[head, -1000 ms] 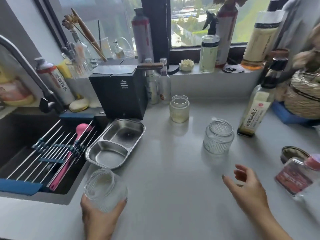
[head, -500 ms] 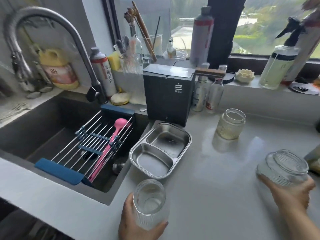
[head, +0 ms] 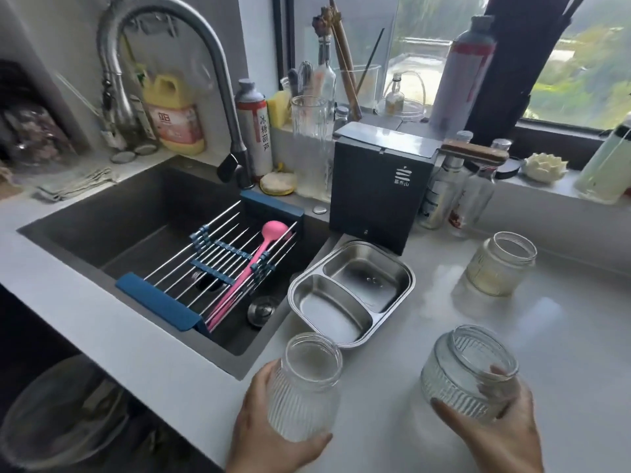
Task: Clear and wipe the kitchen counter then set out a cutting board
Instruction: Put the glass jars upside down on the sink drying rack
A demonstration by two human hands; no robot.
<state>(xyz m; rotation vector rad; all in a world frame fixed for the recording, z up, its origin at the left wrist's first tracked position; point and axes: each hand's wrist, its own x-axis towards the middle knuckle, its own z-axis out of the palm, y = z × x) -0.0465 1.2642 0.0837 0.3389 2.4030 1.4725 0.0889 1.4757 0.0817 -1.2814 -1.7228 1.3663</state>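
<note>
Holding, left hand: fingers and thumb curl round the tall jar, which is ribbed clear glass, lidless and upright. It is at the near edge of the counter, by the sink corner. Whether its base touches the counter cannot be told.
Right hand: fingers wrap round the squat jar, which is ribbed glass, lidless, with its mouth tipped slightly toward the camera. It is over the counter, right of the tall jar and apart from it.
Tray: steel with two compartments, flat on the counter just beyond the tall jar, beside the sink's right edge.
Far jar: lidless and yellowish, standing on the counter beyond the squat jar, right of the tray.
Sink: dark, left of the tray. A blue-ended wire rack spans it, and a pink spoon lies on the rack.
Box: black, behind the tray.
Faucet: arches over the back of the sink.
Sill: crowded with bottles and utensils below the window.
</note>
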